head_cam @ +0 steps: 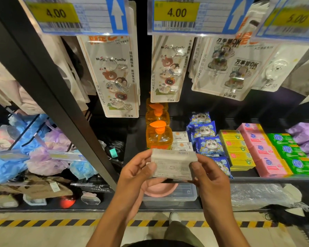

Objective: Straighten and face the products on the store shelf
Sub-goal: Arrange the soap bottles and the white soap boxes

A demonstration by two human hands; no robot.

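Note:
A white soap box point(173, 164) with small printed text is held in front of the shelf, lifted off it. My left hand point(137, 170) grips its left end and my right hand point(209, 175) grips its right end, thumbs on the near face. Behind it, two more white soap boxes point(181, 141) lie in a row on the shelf point(268, 178), next to orange pump bottles point(158, 134). To the right lie blue panda packets point(208, 143), yellow boxes point(236, 150), pink boxes point(262, 150) and green boxes point(291, 154).
Hook packs point(114, 73) hang on pegs above under 4.00 and 5.00 price tags. A black upright post point(64, 104) divides off a left bay with bath sponges point(43, 157). Below sit a clear tub point(182, 195) with a pink dish. Purple packs point(307, 138) lie at far right.

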